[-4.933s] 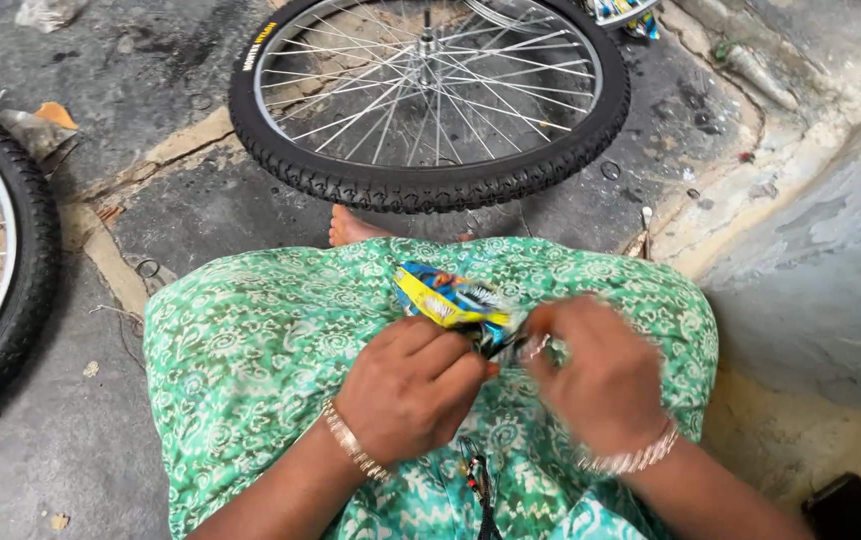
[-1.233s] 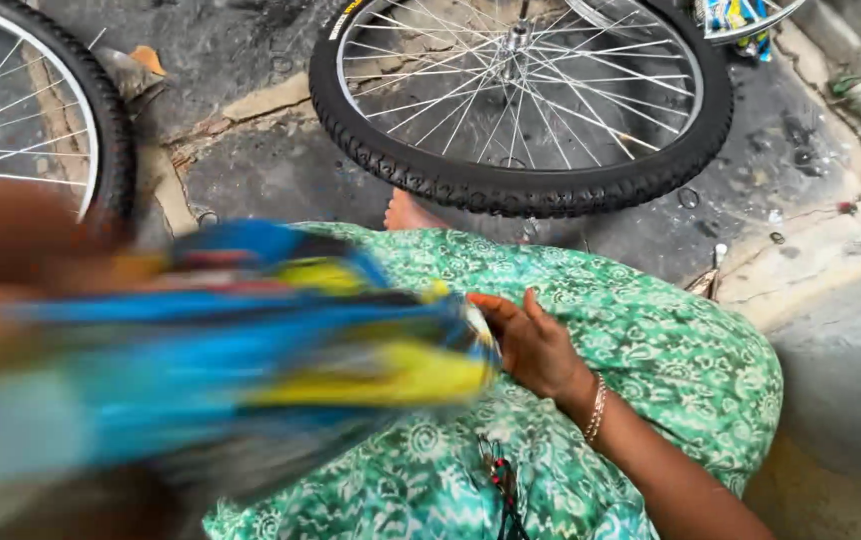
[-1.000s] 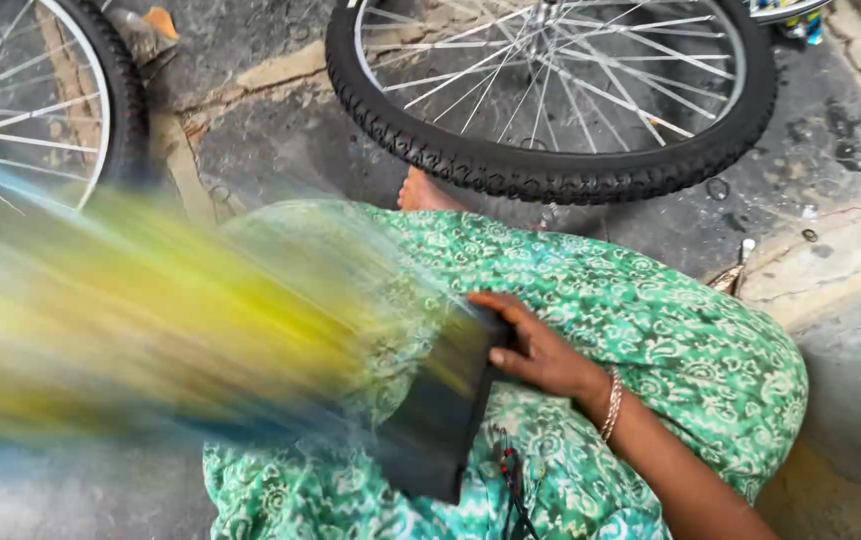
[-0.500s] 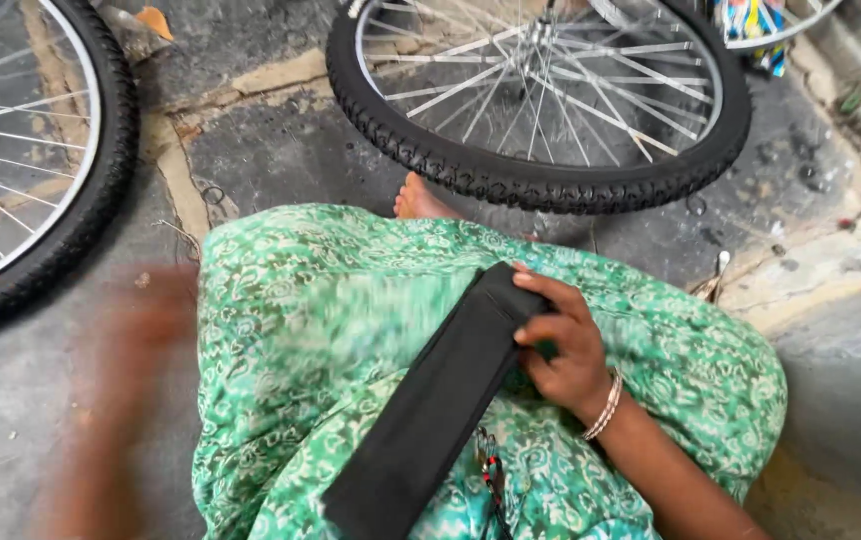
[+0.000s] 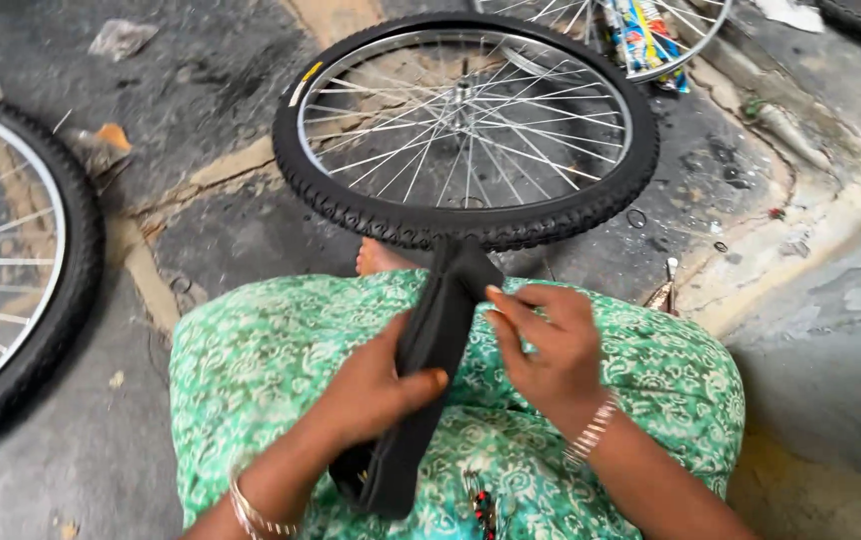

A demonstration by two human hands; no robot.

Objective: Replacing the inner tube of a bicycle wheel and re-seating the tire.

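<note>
Since half a second earlier, the left hand (image 5: 376, 385) has returned from the blurred left side and now grips the folded black inner tube (image 5: 429, 370) at mid-length, thumb across its front. The right hand (image 5: 546, 345) pinches the tube's upper part between thumb and curled fingers. The tube lies diagonally across the green patterned lap (image 5: 251, 370), its top end touching the tyre of the bicycle wheel (image 5: 466, 125) lying flat ahead. Both forearms enter from the bottom edge, bangles at the wrists. The left fingers are hidden behind the tube. A second wheel (image 5: 11, 290) is cut off at left.
</note>
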